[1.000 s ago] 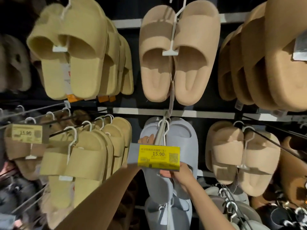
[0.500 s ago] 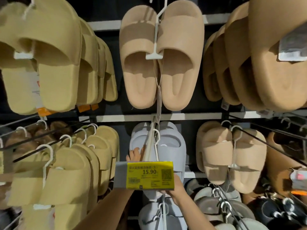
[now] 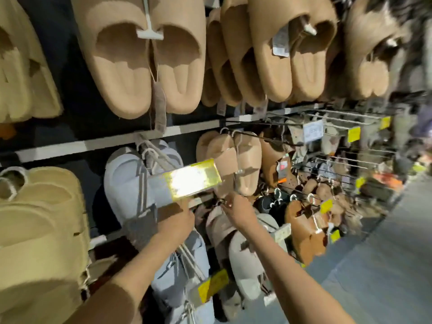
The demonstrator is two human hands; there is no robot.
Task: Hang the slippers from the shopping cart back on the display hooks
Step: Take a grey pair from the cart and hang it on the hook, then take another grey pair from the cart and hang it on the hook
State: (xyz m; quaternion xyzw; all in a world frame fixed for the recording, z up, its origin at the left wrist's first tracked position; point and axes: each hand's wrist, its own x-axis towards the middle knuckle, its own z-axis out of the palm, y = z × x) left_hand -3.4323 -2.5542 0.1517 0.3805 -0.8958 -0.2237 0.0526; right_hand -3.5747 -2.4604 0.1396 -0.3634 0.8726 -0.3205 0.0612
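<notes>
Pale grey slippers (image 3: 121,181), white hanger

Dim, motion-blurred — glare whitens the price tag (image 3: 192,178).

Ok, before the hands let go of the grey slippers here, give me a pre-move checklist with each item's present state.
1. Grey slippers hang at the hook behind the yellow price tag: ok.
2. Hanger loop seated on the hook: cannot tell, the frame is blurred.
3. Left hand at the grey pair below the tag: ok; its grip cannot be told.
4. Right hand pinches something small by the lower row: ok; what it is, cannot tell.
5. Neighbouring tan slippers hang undisturbed: ok.
</notes>
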